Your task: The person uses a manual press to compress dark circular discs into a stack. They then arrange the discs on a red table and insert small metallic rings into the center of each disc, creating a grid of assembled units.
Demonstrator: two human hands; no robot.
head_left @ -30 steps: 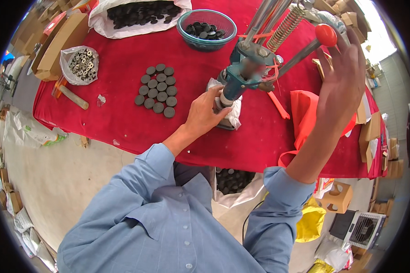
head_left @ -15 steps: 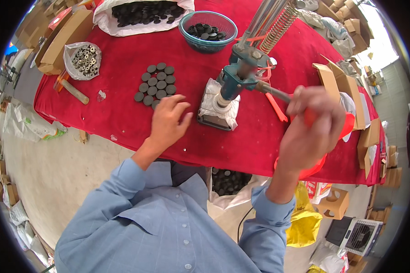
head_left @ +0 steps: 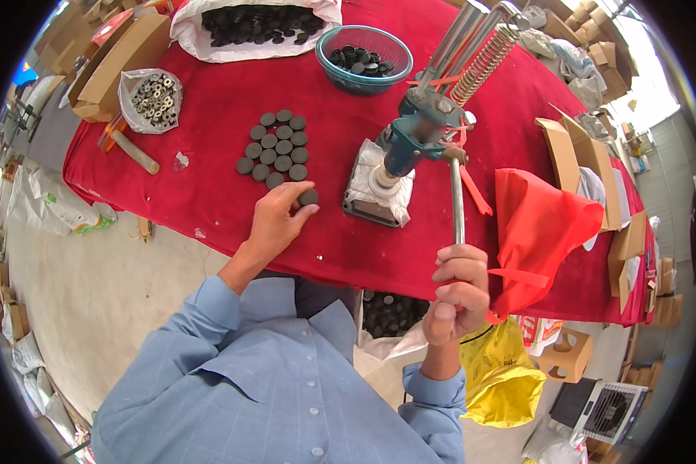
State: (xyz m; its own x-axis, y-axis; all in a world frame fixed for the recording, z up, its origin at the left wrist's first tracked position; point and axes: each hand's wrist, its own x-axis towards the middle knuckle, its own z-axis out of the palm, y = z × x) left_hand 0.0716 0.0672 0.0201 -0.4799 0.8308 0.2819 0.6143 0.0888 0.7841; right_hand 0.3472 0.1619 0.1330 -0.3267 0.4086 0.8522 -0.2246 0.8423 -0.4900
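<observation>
My left hand (head_left: 274, 220) pinches a round black cap (head_left: 308, 198) between thumb and fingertips, just over the red cloth. Beyond it, several matching black caps (head_left: 268, 141) lie flat in a close group. The fingers of my right hand (head_left: 458, 294) are wrapped round the end of a metal lever (head_left: 458, 201). That lever belongs to a blue-green hand press (head_left: 404, 147) with a spring and bright steel columns. Under the press head, a white-wrapped pad (head_left: 394, 203) covers the base; whether a part lies beneath the ram is hidden.
Behind the caps stand a blue-green bowl (head_left: 366, 85) of black parts and a white sack (head_left: 189, 35) of more. A bag of metal rings (head_left: 170, 116) and a hammer (head_left: 135, 153) lie left. A red bag (head_left: 545, 224) and open cartons (head_left: 558, 155) are at right.
My right hand has swung the lever round from the right toward my body. My left hand now holds a cap drawn slightly away from the group. The view has shifted a little.
</observation>
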